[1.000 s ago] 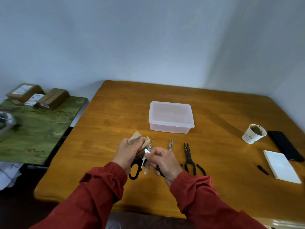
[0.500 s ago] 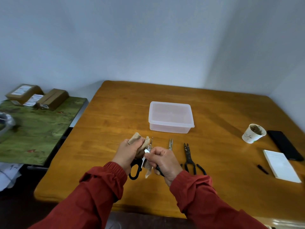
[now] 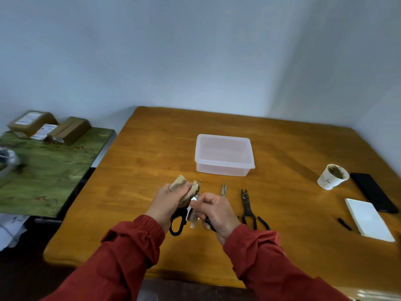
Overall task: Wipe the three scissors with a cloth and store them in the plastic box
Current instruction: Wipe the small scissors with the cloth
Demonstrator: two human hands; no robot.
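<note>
At a wooden table (image 3: 152,159) set into the corner of a pale-walled room, a person in red sleeves (image 3: 130,246) holds a pair of black-handled scissors (image 3: 178,224) just above the near edge. The left hand (image 3: 167,205) is closed around a bunched beige cloth (image 3: 184,187), which is wrapped about the blades so that only a tip shows above the fabric. The right hand (image 3: 217,213), fingers curled, pinches the scissors near the pivot. One black handle loop hangs free below the left hand, while the other runs under the right palm. Just to the right, lying on the table with their points away from the person, are small metal snips (image 3: 224,189) and, beside them, a pair of dark, rusty scissors (image 3: 247,207) with its handles spread. The two lie close together but apart. The translucent plastic box (image 3: 221,170) stands farther back near the middle of the table, beyond all three tools, apparently with its lid on. Toward the right edge are a paper cup (image 3: 332,178) with something dark inside, a black phone (image 3: 373,192), a white notepad (image 3: 368,220) and a small black object (image 3: 344,223) beside the pad. To the left, a lower green-topped side table (image 3: 47,170) carries two cardboard parcels (image 3: 32,121) against the wall.
</note>
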